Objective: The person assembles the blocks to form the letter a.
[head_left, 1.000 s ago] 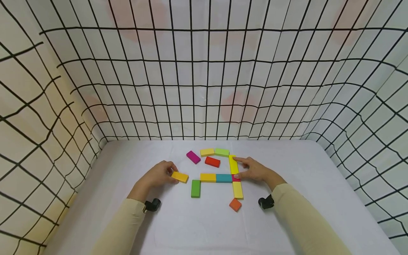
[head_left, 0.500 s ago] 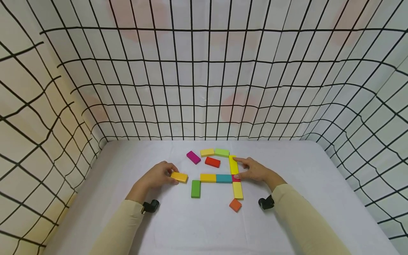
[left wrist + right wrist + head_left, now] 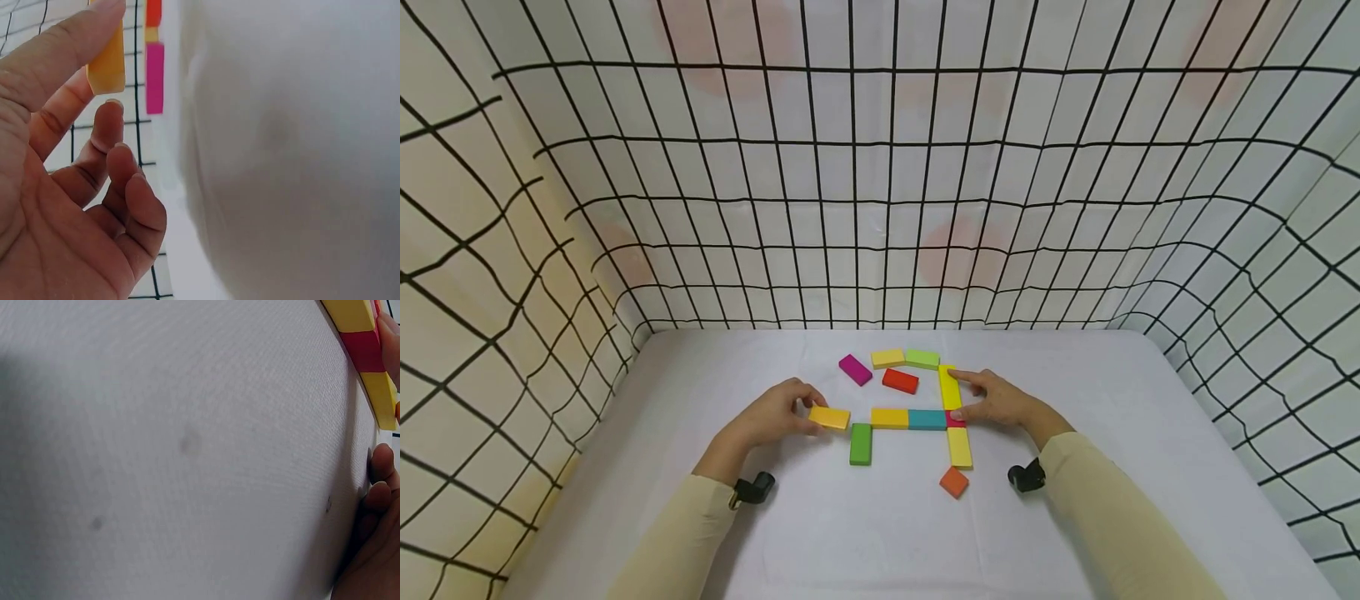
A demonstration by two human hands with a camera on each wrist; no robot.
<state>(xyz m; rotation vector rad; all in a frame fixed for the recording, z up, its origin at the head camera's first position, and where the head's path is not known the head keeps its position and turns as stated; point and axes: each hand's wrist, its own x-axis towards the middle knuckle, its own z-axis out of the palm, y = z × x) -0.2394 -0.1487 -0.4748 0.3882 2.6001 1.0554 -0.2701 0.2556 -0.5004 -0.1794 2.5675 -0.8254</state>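
Observation:
In the head view my left hand [image 3: 778, 412] pinches an orange-yellow block [image 3: 830, 417] between thumb and fingers. The left wrist view shows that block [image 3: 107, 65] under the thumb, raised off the white cloth. My right hand [image 3: 1000, 400] rests its index fingertip on a bright yellow block [image 3: 951, 388] and its thumb on a crimson block [image 3: 953, 419]. A teal block [image 3: 927, 419] and a golden block [image 3: 890, 418] run in a row left from the crimson one. Below it lies a pale yellow block [image 3: 959, 447]. A green block [image 3: 861, 444] lies near the held one.
A pale yellow block [image 3: 888, 358] and a lime block [image 3: 922, 358] lie end to end at the back. Loose around are a red block [image 3: 900, 381], a magenta block [image 3: 855, 369] and an orange block [image 3: 954, 482]. Black mesh [image 3: 880, 200] rises behind the white table [image 3: 850, 533].
My left hand has drawn back slightly, then moved right with the orange-yellow block, closer to the golden and green blocks. The right hand stays in place.

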